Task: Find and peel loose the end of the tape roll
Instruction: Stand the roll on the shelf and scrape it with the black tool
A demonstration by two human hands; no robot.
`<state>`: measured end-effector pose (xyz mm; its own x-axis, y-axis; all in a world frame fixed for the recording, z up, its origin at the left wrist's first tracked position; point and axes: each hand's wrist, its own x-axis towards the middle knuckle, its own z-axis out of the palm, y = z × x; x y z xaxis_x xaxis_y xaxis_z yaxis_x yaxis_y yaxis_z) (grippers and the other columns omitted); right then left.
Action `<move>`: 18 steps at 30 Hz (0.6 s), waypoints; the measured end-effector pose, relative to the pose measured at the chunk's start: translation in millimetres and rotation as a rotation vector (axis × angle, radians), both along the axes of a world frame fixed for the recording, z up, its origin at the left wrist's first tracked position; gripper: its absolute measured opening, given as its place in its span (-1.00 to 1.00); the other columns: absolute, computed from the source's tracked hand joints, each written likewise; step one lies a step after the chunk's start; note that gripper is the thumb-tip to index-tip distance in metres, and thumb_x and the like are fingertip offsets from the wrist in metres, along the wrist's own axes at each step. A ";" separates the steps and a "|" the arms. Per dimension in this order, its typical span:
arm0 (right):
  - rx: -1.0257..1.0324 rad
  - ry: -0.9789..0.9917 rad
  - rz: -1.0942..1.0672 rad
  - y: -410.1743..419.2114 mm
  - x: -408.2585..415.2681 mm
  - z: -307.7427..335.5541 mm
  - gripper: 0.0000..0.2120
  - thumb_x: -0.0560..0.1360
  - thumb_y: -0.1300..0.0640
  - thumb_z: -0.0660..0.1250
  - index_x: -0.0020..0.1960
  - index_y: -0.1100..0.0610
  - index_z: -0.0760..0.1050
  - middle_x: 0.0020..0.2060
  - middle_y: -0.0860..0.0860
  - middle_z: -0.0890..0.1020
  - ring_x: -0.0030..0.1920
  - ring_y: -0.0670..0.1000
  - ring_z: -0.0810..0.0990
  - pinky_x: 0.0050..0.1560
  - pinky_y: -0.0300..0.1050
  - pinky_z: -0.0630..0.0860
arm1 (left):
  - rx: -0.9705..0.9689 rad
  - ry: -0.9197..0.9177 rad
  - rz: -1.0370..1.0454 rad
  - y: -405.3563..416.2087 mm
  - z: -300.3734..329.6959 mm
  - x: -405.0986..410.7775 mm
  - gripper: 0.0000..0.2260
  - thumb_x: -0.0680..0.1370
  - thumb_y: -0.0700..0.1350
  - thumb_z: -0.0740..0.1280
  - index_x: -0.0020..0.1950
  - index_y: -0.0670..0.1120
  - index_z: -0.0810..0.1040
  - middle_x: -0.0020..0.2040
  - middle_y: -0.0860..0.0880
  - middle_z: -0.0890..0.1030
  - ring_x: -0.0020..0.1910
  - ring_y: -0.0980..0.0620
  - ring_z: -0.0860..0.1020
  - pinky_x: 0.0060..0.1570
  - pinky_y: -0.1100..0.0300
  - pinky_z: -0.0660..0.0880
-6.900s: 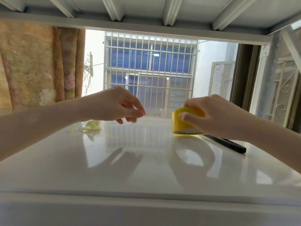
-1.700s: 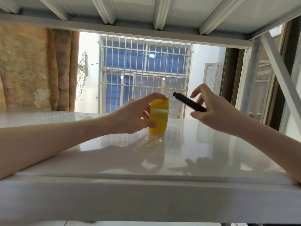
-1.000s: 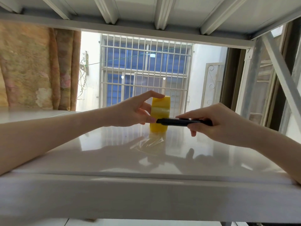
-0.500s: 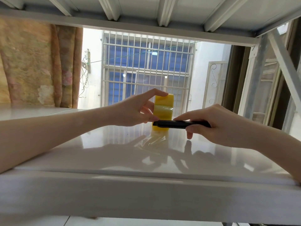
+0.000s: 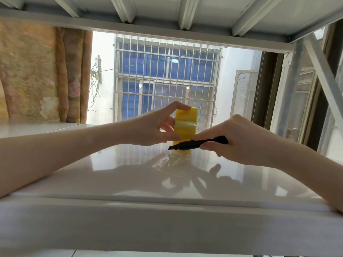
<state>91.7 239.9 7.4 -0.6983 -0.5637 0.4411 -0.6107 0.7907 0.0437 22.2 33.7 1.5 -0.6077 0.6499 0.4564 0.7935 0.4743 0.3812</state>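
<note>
Tape roll (image 5: 185, 125): yellow, standing on its edge on the glossy white shelf (image 5: 111, 175), its outer band facing the camera.
Handling: judged light and stiff through the core but prone to roll or tip, so it needs steadying; the wound film looks smooth and slippery, and the end likely lies flat and hard to catch with a nail.
Where to take hold: top and side of the roll for bracing; the loose end itself, once lifted, at a corner.
Left hand (image 5: 156, 127): on the left side of the roll, forefinger stretched over its top, thumb against its lower front, holding it upright.
Right hand (image 5: 239, 140): just right of the roll, fingers curled round a black cutter (image 5: 198, 144).
Cutter tip: crosses the lower front of the roll, pointing left; contact cannot be told.
Clear film (image 5: 170, 162): a crumpled patch on the shelf just in front of the roll.
</note>
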 end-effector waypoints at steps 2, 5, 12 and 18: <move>0.013 0.019 0.002 0.7 -1.3 -0.6 -0.72 0.48 0.04 0.25 0.18 -0.14 0.52 -0.26 -0.07 0.69 -0.39 0.00 0.55 -0.34 -0.19 0.47 | -0.008 0.009 0.004 0.3 -0.2 0.1 -0.49 0.50 -0.14 0.35 0.33 0.13 0.18 -0.04 0.14 0.62 -0.12 0.15 0.60 -0.07 0.31 0.56; 0.037 0.034 -0.006 0.1 -3.7 -1.2 -0.72 0.49 0.03 0.25 0.17 -0.15 0.52 -0.22 -0.04 0.71 -0.36 -0.02 0.56 -0.33 -0.21 0.47 | -0.019 0.023 0.008 1.0 -0.8 -1.0 -0.44 0.47 -0.13 0.39 0.34 0.13 0.16 -0.04 0.11 0.63 -0.11 0.13 0.61 0.01 0.26 0.55; 0.072 0.072 -0.024 -0.2 -2.1 2.4 -0.71 0.51 0.05 0.23 0.20 -0.17 0.48 -0.17 -0.05 0.71 -0.39 -0.06 0.58 -0.19 -0.28 0.48 | -0.025 0.129 0.046 4.5 -3.2 -0.8 -0.38 0.43 -0.15 0.43 0.35 0.07 0.16 -0.13 0.21 0.56 -0.15 0.14 0.61 -0.15 0.39 0.55; 0.065 0.034 -0.040 3.7 2.1 4.6 -0.71 0.51 0.06 0.24 0.20 -0.14 0.49 -0.17 -0.09 0.70 -0.39 -0.09 0.58 -0.22 -0.42 0.45 | -0.021 0.146 0.074 5.8 -3.2 1.1 -0.38 0.41 -0.15 0.45 0.32 0.07 0.18 -0.15 0.15 0.59 -0.18 0.14 0.62 -0.16 0.38 0.56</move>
